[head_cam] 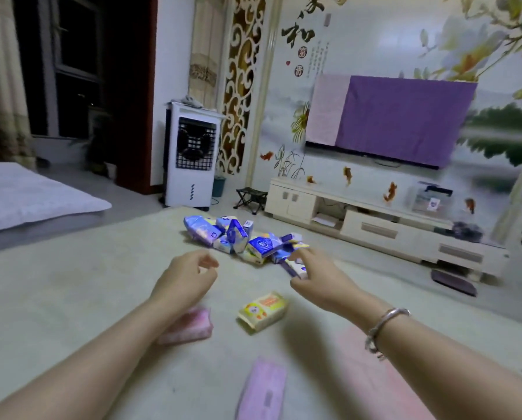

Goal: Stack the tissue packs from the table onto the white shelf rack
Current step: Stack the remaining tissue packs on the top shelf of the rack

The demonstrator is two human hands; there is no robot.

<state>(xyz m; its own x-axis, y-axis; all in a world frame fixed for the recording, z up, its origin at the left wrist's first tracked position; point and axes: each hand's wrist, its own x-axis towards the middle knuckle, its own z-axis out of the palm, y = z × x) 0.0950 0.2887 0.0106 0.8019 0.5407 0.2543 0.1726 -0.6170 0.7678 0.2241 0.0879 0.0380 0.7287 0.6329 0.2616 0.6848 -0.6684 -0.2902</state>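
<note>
A heap of blue-and-white tissue packs (pixel 238 239) lies on the pale table (pixel 71 283). My right hand (pixel 317 275) is at the heap's right end, thumb and fingers closed around a blue-and-white tissue pack (pixel 294 266) there. My left hand (pixel 190 277) hovers left of the heap, fingers loosely curled and apart, holding nothing. Closer to me lie a yellow pack (pixel 262 310), a pink pack (pixel 193 327) partly under my left forearm, and a lilac pack (pixel 262 389). The white shelf rack is out of view.
A blurred pink patch (pixel 371 368) lies under my right forearm. Beyond the table stand a white air cooler (pixel 191 159), a small folding stool (pixel 250 198) and a low cream TV cabinet (pixel 374 225) under a purple-covered TV (pixel 399 119). A white mattress (pixel 26 192) is at left.
</note>
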